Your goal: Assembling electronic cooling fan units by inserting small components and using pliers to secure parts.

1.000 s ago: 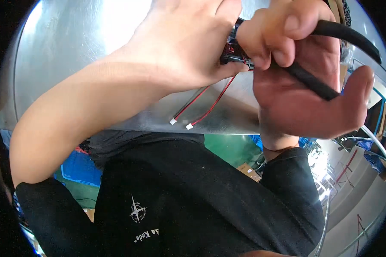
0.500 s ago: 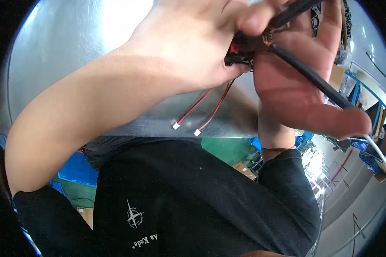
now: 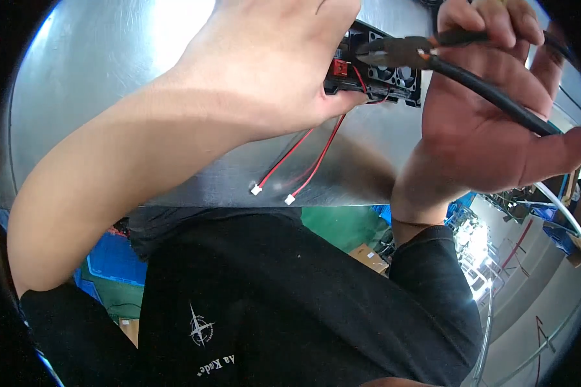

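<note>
My left hand (image 3: pixel 277 71) grips the near left side of a black plastic housing (image 3: pixel 414 95) with its thumb along the edge. Its other fingers are hidden behind the hand. Small round fans (image 3: pixel 382 72) sit in the housing, beside a red connector (image 3: pixel 340 68). Out from under my left thumb run red and black wires (image 3: pixel 318 158), ending in white plugs (image 3: pixel 290 200) near the table's front edge. My right hand (image 3: pixel 484 116), palm up, holds diagonal cutters (image 3: pixel 400 53) by their black, spread handles. The cutters' jaws point left over the housing, close to the red connector.
The shiny metal table (image 3: pixel 77 109) carries the work, and its near edge runs just in front of my body. Below it are a blue crate (image 3: pixel 117 258) and a cardboard box (image 3: pixel 369 258) on a green floor. Cluttered racks stand at the right.
My right hand has moved right, bringing the cutters' head and the fans into sight. My left hand has shifted slightly left, and the wire plugs have slid a little left with it.
</note>
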The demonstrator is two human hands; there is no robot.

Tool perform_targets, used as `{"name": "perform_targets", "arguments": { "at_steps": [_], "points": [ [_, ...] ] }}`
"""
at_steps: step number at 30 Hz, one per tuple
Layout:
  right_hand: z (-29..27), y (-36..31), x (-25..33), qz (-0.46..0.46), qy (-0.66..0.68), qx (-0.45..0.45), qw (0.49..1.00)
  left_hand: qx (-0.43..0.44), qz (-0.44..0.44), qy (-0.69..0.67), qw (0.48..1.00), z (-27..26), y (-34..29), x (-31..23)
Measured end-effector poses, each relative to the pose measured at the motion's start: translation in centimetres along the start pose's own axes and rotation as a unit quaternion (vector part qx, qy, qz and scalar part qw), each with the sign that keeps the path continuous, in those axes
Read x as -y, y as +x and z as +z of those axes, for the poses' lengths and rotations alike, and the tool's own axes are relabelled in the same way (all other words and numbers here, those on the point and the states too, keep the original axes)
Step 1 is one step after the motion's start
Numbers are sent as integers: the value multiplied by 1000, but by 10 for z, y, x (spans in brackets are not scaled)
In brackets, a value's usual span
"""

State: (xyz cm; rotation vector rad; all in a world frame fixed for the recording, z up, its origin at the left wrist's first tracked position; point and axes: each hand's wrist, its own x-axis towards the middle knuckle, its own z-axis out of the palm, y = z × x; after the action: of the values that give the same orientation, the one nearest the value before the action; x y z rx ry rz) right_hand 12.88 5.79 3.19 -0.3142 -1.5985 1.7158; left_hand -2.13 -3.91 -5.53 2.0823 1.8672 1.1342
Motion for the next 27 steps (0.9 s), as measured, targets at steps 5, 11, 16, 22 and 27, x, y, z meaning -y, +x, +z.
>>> {"name": "perform_targets", "arguments": {
  "at_steps": [5,11,16,22,27],
  "points": [
    [-7,6,0,0,62,111,992,6,2,-4,1000,0,2,1],
    [-3,6,-2,3,78,154,985,3,3,7,1000,1,2,-1],
    [4,5,-8,9,65,151,986,-14,8,-1,1000,4,1,-1],
    [-12,10,-2,17,48,147,988,-1,1,-5,1000,1,2,-3],
    [2,8,-14,20,37,145,989,-1,11,1,1000,2,1,-3]
  ]
}}
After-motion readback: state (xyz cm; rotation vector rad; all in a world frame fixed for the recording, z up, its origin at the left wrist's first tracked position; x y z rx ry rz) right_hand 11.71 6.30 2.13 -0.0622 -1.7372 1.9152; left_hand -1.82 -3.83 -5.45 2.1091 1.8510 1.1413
